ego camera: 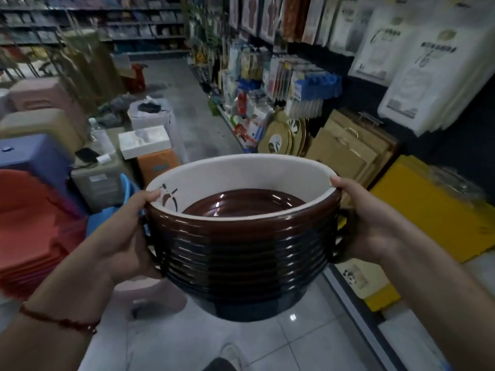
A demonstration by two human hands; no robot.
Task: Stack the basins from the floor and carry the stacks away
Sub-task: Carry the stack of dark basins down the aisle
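While my left hand (126,236) and right hand (367,223) grip the basin stack (241,247) above the floor (267,344), I judge carrying underway; next, steady walking.

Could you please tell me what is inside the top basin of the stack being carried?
The top basin shows a white inner wall with a dark painted mark and a glossy brown bottom. Nothing loose shows; its near rim hides part of the bottom.

Open floor aisle (171,84) runs ahead between stacked stools (34,156) and shelves (267,89).
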